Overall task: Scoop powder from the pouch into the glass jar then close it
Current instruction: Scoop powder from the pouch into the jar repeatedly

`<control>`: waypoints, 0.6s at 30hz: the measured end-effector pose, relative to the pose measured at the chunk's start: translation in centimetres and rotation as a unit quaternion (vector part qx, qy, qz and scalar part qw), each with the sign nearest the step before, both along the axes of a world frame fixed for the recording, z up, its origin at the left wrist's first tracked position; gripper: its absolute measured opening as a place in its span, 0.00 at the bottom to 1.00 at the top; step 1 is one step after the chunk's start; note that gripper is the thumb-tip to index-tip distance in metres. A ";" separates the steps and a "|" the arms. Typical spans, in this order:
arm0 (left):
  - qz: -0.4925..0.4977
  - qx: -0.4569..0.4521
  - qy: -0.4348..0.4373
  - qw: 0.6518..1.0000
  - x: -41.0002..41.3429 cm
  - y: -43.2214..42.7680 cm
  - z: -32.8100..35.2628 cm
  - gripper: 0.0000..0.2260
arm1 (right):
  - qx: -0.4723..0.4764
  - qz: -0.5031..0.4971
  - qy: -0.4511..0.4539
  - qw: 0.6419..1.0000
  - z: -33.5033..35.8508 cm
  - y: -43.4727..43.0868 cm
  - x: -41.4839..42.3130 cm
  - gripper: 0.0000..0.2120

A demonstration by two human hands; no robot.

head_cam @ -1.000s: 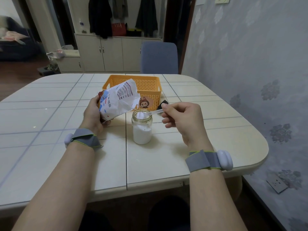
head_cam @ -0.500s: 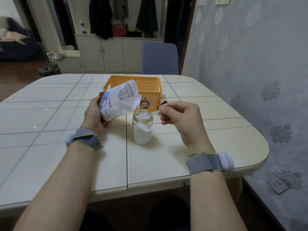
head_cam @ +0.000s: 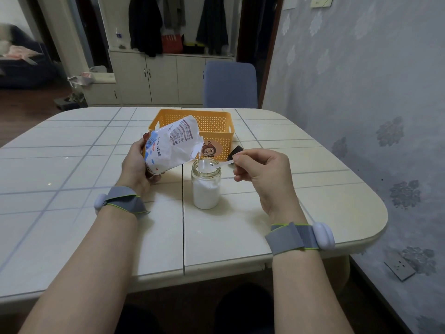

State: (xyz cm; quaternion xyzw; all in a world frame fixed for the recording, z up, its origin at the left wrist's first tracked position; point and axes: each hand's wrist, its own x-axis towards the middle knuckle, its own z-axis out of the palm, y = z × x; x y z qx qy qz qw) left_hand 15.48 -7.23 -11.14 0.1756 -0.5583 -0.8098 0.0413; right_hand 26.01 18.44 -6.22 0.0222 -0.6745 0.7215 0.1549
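The fingers of the left hand (head_cam: 136, 165) were mostly hidden behind the pouch (head_cam: 169, 150). Only the thumb and palm showed, wrapped around its lower end, so this hand was clamped on the pouch. The pouch was held tilted above the table (head_cam: 313, 189), with its torn mouth just beside the rim of the glass jar (head_cam: 206, 189), and it covered the near left corner of the orange basket (head_cam: 216, 121).

The right hand (head_cam: 262, 172) had its fingers curled and pinched the handle end of a clear spoon (head_cam: 216, 166). The bowl of the spoon lay over the open mouth of the jar. It was too pale to tell whether it carried powder. A small dark object (head_cam: 237, 150) stood out behind the knuckles of the right hand, partly covered by them, and I could not tell what it was.

The jar stood upright on the table between the two hands, in front of the basket, with white powder filling more than half of it. Each wrist carried a grey band (head_cam: 289, 237) with a white device. A blue chair (head_cam: 230, 85) stood at the far side of the table, and behind it a pale cabinet (head_cam: 156, 78).
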 end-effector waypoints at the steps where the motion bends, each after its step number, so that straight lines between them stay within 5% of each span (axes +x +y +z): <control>1: -0.003 0.001 0.001 1.000 -0.1 0.0 0.0 0.15 | -0.002 -0.004 -0.002 1.000 0.0 0.0 0.0 0.05; 10: -0.005 0.000 0.001 1.000 -0.1 0.1 -0.1 0.15 | -0.077 -0.009 0.024 0.997 2.7 -0.3 -0.6 0.06; 14: -0.011 0.000 -0.001 1.000 -0.1 0.0 0.0 0.14 | 0.007 0.033 0.043 0.999 3.4 -2.4 -2.0 0.06; 18: -0.025 -0.002 0.004 1.000 -0.3 -0.2 -0.2 0.15 | 0.205 0.049 0.078 0.974 3.5 -5.4 -3.9 0.04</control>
